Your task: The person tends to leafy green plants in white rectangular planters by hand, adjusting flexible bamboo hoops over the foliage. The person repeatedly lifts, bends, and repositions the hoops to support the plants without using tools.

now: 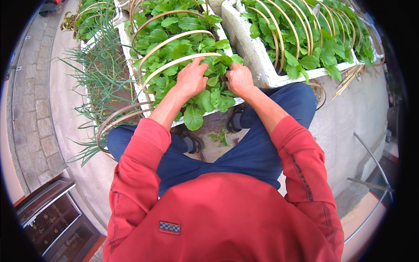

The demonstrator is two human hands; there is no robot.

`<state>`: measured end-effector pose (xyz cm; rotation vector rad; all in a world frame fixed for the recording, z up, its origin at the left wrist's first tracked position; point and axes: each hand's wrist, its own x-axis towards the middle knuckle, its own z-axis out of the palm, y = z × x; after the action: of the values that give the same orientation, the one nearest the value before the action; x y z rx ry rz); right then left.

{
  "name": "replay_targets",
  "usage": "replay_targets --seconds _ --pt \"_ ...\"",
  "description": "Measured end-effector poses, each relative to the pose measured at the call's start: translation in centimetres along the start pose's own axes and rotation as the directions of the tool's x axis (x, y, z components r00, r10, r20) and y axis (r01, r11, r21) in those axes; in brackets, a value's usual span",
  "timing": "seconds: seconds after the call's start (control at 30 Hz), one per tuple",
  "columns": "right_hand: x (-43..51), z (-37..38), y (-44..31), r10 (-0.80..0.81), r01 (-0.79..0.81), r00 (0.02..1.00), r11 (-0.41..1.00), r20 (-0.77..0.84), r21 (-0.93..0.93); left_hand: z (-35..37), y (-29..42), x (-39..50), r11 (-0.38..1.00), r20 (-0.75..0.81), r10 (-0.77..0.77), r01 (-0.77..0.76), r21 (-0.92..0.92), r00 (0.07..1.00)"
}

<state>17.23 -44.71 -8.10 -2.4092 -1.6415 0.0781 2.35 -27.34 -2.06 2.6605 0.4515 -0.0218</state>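
Observation:
Leafy green seedlings [193,104] fill a white foam planter box [178,122] in front of me, under several bent hoops of split bamboo [170,64]. My left hand [192,77] reaches among the leaves by the nearest hoop, its fingers partly spread and one fingertip near the strip. At the planter's right side, my right hand [239,78] has its fingers bent down into the foliage. Leaves hide those fingertips, so whether they grip a stem or the soil is unclear.
Another foam planter [265,70] with hooped greens stands at the right, with thin bamboo sticks [348,80] beside it. Green onions [106,75] grow at the left, near two low hoops [109,122]. Picked leaves [221,137] lie between my feet.

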Motion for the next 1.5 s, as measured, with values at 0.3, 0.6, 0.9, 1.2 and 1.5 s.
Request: replay_targets --seconds 0.3,0.6,0.9,1.2,1.5 --pt "0.4 0.8 -1.1 0.077 -0.071 0.995 0.993 0.061 -0.095 0.0 -0.5 -0.3 0.998 -0.018 0.026 -0.027 -0.057 0.999" --pt "0.6 1.8 -0.6 0.080 -0.074 0.996 0.990 0.045 -0.123 0.0 -0.4 -0.1 0.997 -0.008 0.035 -0.035 -0.062 0.999" --pt "0.5 1.3 -0.9 0.110 -0.111 0.994 0.992 -0.015 -0.061 0.1 0.3 -0.4 0.993 0.017 0.005 -0.003 -0.117 1.000" --pt "-3.7 -8.3 -0.4 0.289 -0.289 0.957 0.926 0.036 0.243 0.1 0.0 -1.2 0.962 0.004 0.032 -0.030 -0.272 0.999" --pt "-13.1 -7.9 -6.7 -0.312 0.104 0.813 0.909 0.492 0.404 1.2 2.9 -3.5 0.845 -0.056 0.082 -0.100 -0.526 0.995"
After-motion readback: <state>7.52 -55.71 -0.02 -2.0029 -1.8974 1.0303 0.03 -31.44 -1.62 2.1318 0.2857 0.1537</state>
